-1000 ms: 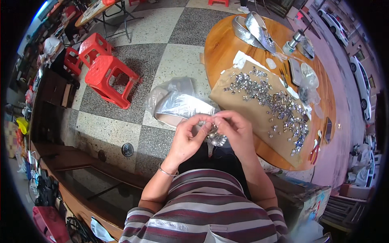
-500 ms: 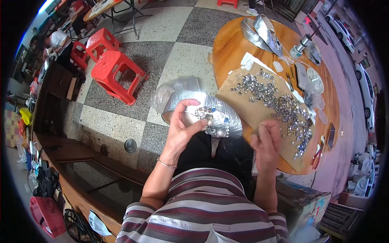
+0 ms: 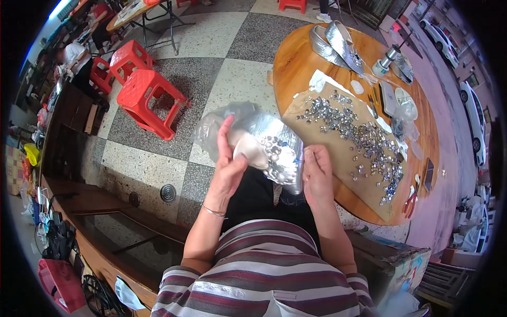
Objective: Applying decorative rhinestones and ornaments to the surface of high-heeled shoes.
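Note:
Over my lap is a silver shoe (image 3: 272,128), its toe set with shiny gems and pearl-like beads and its pale lining showing. My left hand (image 3: 228,171) holds it at the opening, thumb on the near side and a finger stretched up. With thumb and fingers, my right hand (image 3: 318,171) grips the toe edge on the right; the fingers behind are hidden. A clear plastic bag (image 3: 211,127) sits around or behind the shoe's left end; I cannot tell which. Many loose gems (image 3: 364,137) lie on brown paper (image 3: 338,164) to the right.
The round wooden table (image 3: 290,58) also bears more silver shoes (image 3: 338,45), a metal-topped bottle (image 3: 388,61), tweezers (image 3: 374,103), red-handled pliers (image 3: 411,203) and a phone (image 3: 429,174). Red stools (image 3: 145,95) stand at the left, a wooden cabinet (image 3: 100,248) nearer. Another person (image 3: 79,58) sits far left.
My right hand has moved left from beside the table to grip the shoe's toe. The shoe has turned, its toe swinging down toward me, and my left fingers have come off the gems.

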Demonstrator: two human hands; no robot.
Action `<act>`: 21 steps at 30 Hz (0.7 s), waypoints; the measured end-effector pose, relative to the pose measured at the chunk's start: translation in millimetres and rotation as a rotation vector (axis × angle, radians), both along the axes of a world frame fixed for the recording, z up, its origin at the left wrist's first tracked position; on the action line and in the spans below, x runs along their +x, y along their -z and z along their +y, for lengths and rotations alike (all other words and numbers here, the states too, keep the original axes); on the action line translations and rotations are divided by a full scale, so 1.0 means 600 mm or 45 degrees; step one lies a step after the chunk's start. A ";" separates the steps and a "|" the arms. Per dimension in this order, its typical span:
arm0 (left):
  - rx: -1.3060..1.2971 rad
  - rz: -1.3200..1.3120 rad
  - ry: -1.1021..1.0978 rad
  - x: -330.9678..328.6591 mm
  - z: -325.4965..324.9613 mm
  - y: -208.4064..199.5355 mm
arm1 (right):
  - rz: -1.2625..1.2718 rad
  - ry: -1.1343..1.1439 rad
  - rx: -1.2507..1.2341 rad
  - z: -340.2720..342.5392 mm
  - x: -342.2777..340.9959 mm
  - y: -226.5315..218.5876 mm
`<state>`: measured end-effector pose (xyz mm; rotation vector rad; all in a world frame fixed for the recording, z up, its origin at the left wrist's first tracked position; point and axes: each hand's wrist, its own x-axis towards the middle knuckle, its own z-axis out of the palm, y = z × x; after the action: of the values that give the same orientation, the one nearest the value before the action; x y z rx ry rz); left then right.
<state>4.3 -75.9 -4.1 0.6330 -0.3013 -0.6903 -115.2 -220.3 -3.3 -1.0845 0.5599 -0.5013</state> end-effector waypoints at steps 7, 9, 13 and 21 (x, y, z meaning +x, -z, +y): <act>0.174 -0.265 -0.121 -0.049 -0.018 0.000 | -0.025 0.187 -0.330 0.021 0.037 0.010; 0.216 -0.163 -0.219 -0.059 -0.023 -0.004 | -0.041 0.288 -0.373 0.023 0.040 0.009; 0.077 0.286 -0.111 -0.064 -0.016 -0.005 | -0.094 0.388 -0.364 0.019 0.040 0.009; -0.276 0.452 -0.021 -0.096 -0.014 -0.019 | -0.092 0.454 -0.527 0.006 0.040 0.021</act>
<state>-53.5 -84.2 7.6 0.2986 -0.0400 -0.7287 -91.1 -216.6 -15.6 -1.3588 0.6041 -0.9963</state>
